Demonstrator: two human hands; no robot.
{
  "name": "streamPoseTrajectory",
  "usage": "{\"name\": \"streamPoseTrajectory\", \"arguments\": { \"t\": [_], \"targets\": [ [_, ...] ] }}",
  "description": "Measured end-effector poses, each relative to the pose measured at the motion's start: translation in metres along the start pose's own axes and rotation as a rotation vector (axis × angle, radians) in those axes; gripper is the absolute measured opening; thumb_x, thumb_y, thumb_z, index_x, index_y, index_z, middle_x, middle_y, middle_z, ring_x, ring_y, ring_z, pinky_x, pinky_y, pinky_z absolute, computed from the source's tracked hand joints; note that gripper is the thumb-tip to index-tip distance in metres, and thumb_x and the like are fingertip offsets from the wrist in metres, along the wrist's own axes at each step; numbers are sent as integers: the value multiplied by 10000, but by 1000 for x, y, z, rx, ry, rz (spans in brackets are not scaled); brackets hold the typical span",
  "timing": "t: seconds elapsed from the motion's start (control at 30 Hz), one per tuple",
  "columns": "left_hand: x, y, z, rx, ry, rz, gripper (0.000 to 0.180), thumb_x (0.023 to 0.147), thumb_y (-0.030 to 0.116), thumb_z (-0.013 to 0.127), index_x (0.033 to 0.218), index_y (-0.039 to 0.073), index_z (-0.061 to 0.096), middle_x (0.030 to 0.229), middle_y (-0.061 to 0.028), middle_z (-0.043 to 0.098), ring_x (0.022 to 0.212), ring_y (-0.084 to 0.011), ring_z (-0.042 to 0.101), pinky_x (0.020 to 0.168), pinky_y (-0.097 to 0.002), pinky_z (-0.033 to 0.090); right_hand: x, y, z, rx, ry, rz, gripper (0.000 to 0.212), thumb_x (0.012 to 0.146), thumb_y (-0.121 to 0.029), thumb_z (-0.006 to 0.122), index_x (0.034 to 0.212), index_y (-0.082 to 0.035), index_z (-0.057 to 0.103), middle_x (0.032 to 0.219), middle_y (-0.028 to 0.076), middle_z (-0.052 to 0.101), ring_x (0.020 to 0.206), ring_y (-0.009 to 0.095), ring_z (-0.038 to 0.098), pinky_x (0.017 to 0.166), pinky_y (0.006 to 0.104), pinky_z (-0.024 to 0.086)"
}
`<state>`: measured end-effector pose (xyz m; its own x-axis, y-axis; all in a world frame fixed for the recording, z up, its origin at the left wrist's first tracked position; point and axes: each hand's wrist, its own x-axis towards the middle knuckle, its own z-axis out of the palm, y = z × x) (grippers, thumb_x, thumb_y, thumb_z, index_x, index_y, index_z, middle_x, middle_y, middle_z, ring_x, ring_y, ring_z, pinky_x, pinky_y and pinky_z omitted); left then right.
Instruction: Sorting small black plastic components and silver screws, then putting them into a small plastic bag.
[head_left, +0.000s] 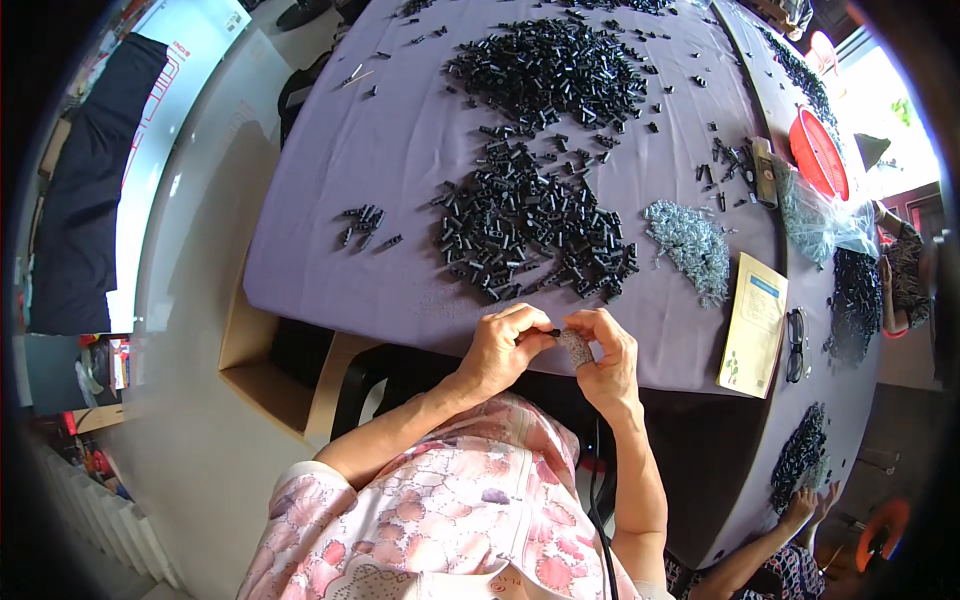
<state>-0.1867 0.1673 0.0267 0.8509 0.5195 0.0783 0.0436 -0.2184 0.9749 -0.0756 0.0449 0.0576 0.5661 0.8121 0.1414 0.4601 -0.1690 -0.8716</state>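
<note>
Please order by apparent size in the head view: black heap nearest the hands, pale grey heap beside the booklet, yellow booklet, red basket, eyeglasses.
Largest first:
Black heap
Pale grey heap and yellow booklet: too alike to rank
Red basket
Eyeglasses

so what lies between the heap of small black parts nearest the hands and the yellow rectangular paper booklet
A loose pile of small translucent pieces, on the lilac cloth, in the head view.
</note>
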Motion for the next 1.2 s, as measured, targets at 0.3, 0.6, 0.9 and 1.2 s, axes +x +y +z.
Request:
{"name": "streamPoseTrajectory", "arguments": {
  "t": [0.3,0.6,0.9,1.2],
  "targets": [
    [3,-2,-1,40,5,84,182,708,-54,694,856,-1,603,825,-82,628,750,-184,617,659,-283,486,2,-3,-2,-74,-57,-4,421,583,174,508,952,-15,579,852,131,608,792,292,631,700,336,504],
    [-2,-5,-13,-46,-72,187,170,703,-62,683,825,11,590,834,-77,626,754,-216,621,672,-297,485,4,17,-3,325,-217,334,261,694,171,573,900,12,599,832,75,668,774,110,624,689,255,494],
    [-4,-9,-18,38,-36,225,174,710,-76,674,833,10,585,838,-86,620,763,-231,617,676,-298,486,10,-6,3,72,-216,181,310,657,174,553,886,-13,645,796,80,648,749,185,634,677,274,500],
    [-2,-13,-19,-13,0,149,169,736,-41,678,879,1,599,848,-86,628,770,-183,619,688,-284,490,6,-22,14,-196,-36,-107,405,600,165,503,926,-37,634,824,115,621,744,315,623,654,340,500]
  ]
}}
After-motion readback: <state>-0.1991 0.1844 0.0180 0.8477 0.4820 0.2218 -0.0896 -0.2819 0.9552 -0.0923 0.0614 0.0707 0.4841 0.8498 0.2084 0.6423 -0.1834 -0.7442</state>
